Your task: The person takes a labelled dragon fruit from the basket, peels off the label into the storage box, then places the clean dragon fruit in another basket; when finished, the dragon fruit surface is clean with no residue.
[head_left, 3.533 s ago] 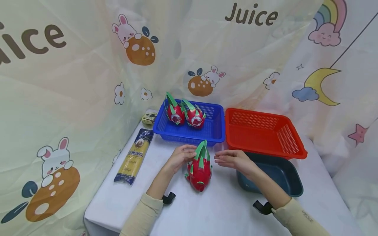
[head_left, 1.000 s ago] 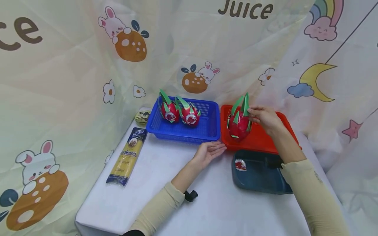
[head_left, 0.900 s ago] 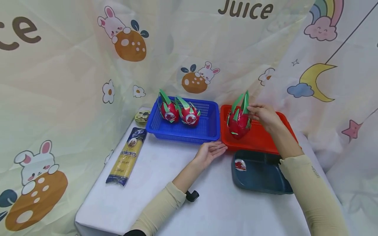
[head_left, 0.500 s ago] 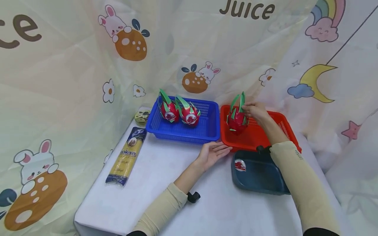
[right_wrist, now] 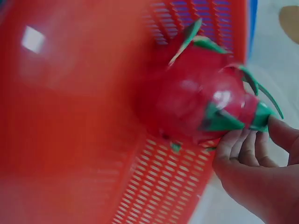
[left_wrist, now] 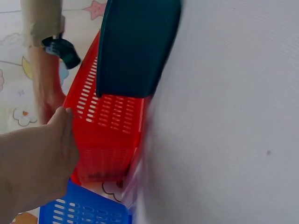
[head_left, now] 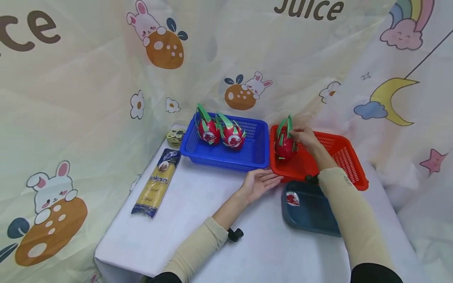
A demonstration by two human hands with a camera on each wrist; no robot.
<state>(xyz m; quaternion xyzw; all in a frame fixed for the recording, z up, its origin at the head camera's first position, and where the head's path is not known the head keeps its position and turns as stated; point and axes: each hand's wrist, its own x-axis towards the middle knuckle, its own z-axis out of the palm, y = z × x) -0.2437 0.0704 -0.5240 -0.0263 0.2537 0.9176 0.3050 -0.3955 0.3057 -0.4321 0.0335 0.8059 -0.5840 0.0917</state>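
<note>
The right sleeve (head_left: pixel 354 220) hides the 3 o'clock end of the tray (head_left: pixel 309 210); writing on the pack (head_left: pixel 157 182) is mostly too small to read. The red basket (right_wrist: pixel 60 116) blurs toward 9 o'clock in the right wrist view; the left wrist view cuts off the blue basket (left_wrist: pixel 93 212) at 6.

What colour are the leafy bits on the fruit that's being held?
The leafy bits are green; the right wrist view shows them best.

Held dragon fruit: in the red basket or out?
In: the right wrist view shows the dragon fruit inside the red basket; whether it touches bottom, I cannot tell.
</note>
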